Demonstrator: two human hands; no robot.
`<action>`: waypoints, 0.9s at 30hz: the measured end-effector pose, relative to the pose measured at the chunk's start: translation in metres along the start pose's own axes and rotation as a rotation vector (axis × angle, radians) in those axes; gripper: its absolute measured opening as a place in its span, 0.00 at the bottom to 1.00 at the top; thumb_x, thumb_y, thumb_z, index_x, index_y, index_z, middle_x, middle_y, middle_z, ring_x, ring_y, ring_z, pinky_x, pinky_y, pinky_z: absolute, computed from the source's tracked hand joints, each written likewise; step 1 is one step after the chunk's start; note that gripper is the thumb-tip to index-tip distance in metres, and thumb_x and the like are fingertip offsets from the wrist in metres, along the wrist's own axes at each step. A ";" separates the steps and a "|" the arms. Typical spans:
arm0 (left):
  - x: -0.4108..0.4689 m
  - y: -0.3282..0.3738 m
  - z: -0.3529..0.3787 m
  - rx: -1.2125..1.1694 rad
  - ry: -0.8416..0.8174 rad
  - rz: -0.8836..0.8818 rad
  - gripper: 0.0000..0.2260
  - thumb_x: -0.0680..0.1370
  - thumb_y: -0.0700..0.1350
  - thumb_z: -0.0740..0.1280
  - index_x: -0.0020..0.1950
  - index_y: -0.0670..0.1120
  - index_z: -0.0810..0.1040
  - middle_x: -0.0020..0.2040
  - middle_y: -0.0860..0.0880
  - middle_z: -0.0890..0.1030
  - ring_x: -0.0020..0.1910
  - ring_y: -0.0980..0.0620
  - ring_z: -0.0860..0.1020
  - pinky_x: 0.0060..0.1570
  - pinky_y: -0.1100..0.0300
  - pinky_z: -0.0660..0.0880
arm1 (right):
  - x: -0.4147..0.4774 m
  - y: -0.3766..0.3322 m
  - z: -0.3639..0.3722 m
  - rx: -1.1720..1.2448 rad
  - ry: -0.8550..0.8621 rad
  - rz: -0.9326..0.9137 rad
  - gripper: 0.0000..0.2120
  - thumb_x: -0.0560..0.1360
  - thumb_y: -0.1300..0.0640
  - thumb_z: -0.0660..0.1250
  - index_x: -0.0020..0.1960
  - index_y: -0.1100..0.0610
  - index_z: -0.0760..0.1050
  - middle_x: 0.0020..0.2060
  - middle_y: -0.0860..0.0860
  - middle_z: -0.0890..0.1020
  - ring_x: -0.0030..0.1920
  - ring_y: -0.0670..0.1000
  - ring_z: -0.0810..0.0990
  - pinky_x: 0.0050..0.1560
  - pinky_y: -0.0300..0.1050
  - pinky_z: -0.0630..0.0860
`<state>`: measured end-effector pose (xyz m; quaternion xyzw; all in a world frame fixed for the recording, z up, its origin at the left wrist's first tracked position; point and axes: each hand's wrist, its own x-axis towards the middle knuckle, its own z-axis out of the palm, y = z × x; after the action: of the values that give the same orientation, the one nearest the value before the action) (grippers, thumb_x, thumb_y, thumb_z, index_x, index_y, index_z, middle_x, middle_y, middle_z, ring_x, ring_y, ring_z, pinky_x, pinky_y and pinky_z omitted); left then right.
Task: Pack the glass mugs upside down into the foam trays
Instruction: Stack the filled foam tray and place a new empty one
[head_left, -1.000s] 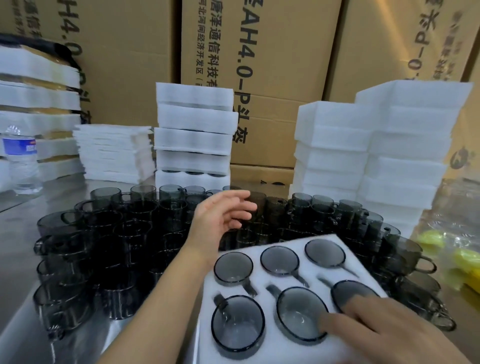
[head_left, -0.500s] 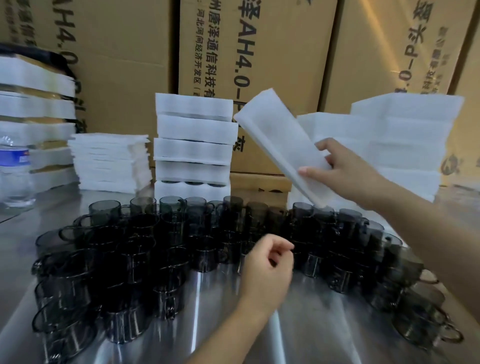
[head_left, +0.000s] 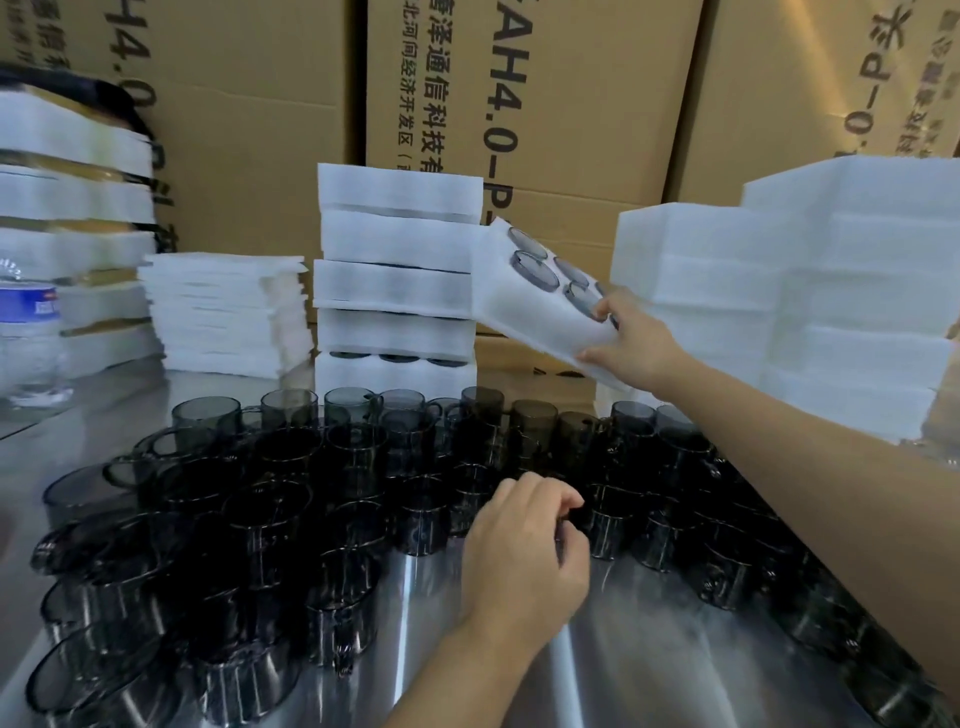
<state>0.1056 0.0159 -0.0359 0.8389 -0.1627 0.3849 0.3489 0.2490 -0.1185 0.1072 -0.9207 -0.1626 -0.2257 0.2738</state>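
**Filled tray swings down toward the centre stack**

Since half a second ago, the filled foam tray (head_left: 524, 306) has turned to show its round mug bases. It has also dropped lower, closer to the stack of packed trays (head_left: 397, 291) in the upper middle of the frame. The right hand (head_left: 631, 345) grips it by the near corner, and the tray hangs steeply tilted in the air, right of the stack and apparently not touching it.

The left hand (head_left: 524, 551) has edged forward to the near side of the loose glass mugs (head_left: 358, 467), which stand crowded on the steel table (head_left: 623, 670). Its fingers are curled, but I cannot tell whether they hold a mug. Empty foam trays (head_left: 779, 291) are piled at the right.

The main risk is the one-handed corner grip. Soft foam may flex under the glass, and at this tilt a mug could slip from its pocket onto those below. The stack is already tall, so a tray set down off-square could make it lean or slide.
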 end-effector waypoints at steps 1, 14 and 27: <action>-0.001 0.001 0.002 0.001 -0.010 0.014 0.08 0.71 0.43 0.63 0.48 0.49 0.79 0.42 0.57 0.77 0.42 0.57 0.74 0.40 0.66 0.70 | 0.001 0.001 -0.002 -0.022 0.003 -0.011 0.16 0.73 0.59 0.71 0.51 0.54 0.64 0.71 0.53 0.66 0.59 0.57 0.71 0.53 0.45 0.67; -0.003 -0.006 0.007 -0.021 -0.033 -0.018 0.09 0.72 0.43 0.61 0.47 0.50 0.78 0.40 0.58 0.76 0.42 0.60 0.71 0.39 0.68 0.68 | -0.003 0.009 -0.005 0.007 0.015 0.097 0.18 0.72 0.57 0.72 0.56 0.55 0.67 0.59 0.61 0.74 0.49 0.54 0.69 0.46 0.43 0.65; -0.005 -0.016 0.009 -0.056 -0.018 -0.112 0.06 0.73 0.39 0.64 0.45 0.49 0.79 0.41 0.58 0.76 0.44 0.60 0.71 0.40 0.64 0.72 | -0.006 0.016 0.004 -0.213 -0.038 0.090 0.19 0.71 0.60 0.71 0.58 0.56 0.67 0.65 0.58 0.73 0.62 0.59 0.71 0.58 0.48 0.68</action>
<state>0.1157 0.0206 -0.0515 0.8400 -0.1292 0.3526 0.3916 0.2520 -0.1302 0.0936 -0.9551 -0.1013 -0.2116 0.1810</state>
